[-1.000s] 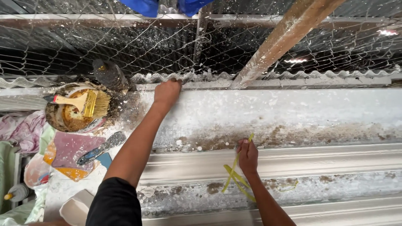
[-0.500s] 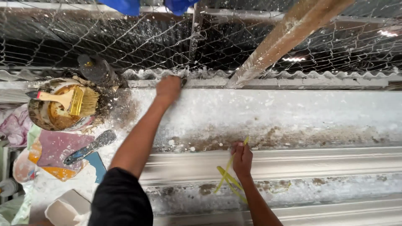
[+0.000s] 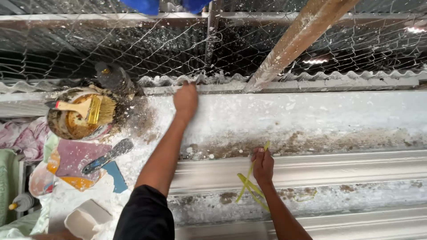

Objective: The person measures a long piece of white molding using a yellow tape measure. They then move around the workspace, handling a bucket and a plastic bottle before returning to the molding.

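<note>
A bundle of thin yellow strips is gripped in the closed right hand, which is pressed on the ridged white moulding. The strips' long axis runs steeply, one tip pointing up past the fingers toward the far edge, the rest trailing down toward the near edge. The left hand is laid, fingers curled, on the far edge of the plaster-spattered bench, beside the wire mesh. A brush rests across a bowl at the left end. Since half a second ago, little has shifted; both hands are kept in place
</note>
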